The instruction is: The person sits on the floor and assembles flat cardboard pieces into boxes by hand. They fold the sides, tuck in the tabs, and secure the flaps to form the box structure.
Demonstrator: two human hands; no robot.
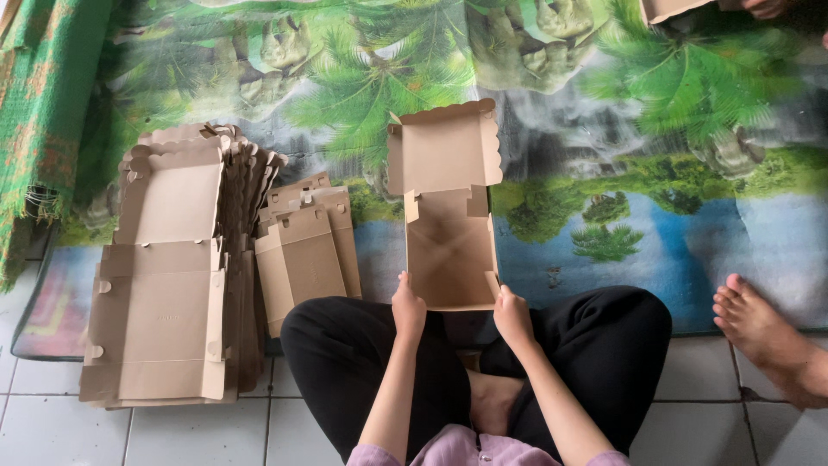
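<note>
Head view, from left to right: a green woven cloth (39, 121) lies at the far left edge, then a tall stack of flat brown cardboard box blanks (168, 285) rests half on the tiled floor (198, 431) and half on a printed mat with palm trees and water (655, 138). Just beside it a smaller pile of folded cardboard pieces (306, 250) leans against the seated person's left knee. In the middle, the open cardboard box (450, 237) stands on the mat directly in front of the crossed legs in black trousers (595, 336), its scalloped lid (444, 147) thrown back away from the person. The left hand (407, 306) pinches the box's near left corner, fingers closed on the wall; the right hand (512, 315) grips the near right corner likewise. Farther right, another person's bare foot (759, 332) rests on the tiles, and a further cardboard piece (673, 9) shows at the top edge. The likely risk: with only the near corners held, uneven squeezing could buckle the thin front wall or let the side flaps spring loose, so the box loses its shape.
</note>
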